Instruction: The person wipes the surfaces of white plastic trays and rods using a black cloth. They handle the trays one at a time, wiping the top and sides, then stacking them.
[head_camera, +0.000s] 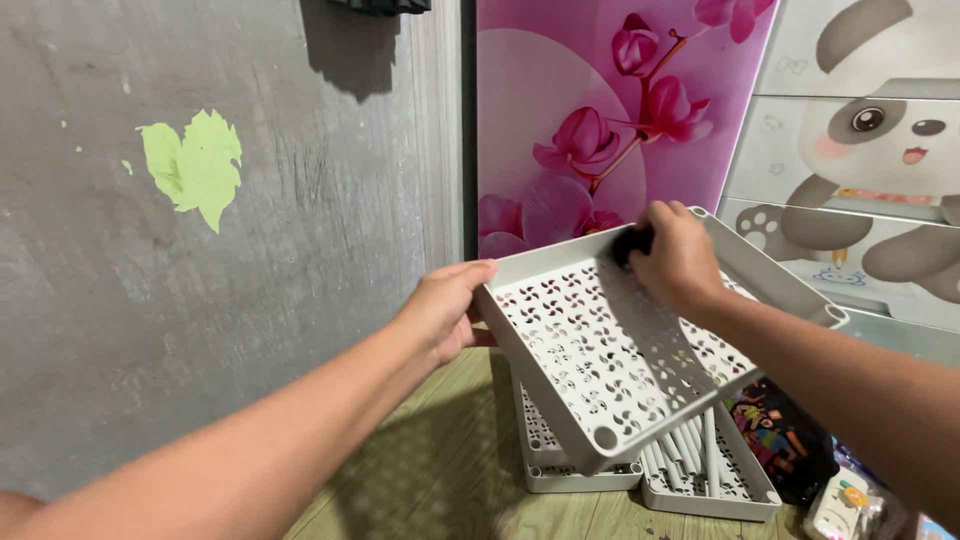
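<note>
Tray (610, 350), white, perforated, tilted: left hand (445, 305) fingers clamped on its corner; right hand (680, 260) wiping inside, fingers closed on dark cloth (632, 243). Below tray: stacked trays (560, 465).

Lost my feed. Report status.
Left hand grips tilted tray edge. Right hand presses dark thing inside it. More trays and tubes below.

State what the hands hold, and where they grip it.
A white perforated plastic tray, tilted. The left hand grips its left rim; the right hand grips the far rim.
</note>
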